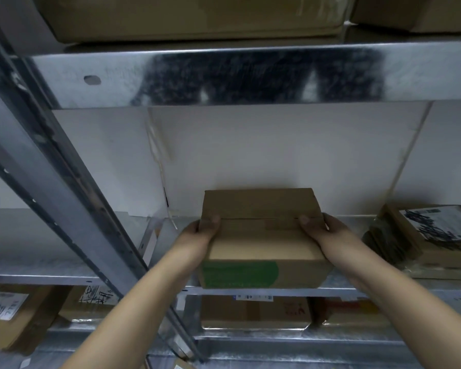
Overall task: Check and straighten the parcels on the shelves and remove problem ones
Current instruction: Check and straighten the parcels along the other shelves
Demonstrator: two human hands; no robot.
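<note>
Both hands are gripping a box at the shelf's front edge.

The left hand (201, 231) and right hand (321, 230) are clamping opposite sides of the box (261, 235), thumbs on top, probably for squaring it on the shelf (343, 290) or lifting it away; other parcels (431, 235) are lying to the right.

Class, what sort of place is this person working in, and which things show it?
Probably a parcel storeroom or warehouse: metal shelving on several levels, a labelled parcel at the right, and the left hand and right hand gripping a cardboard box on the shelf.
</note>
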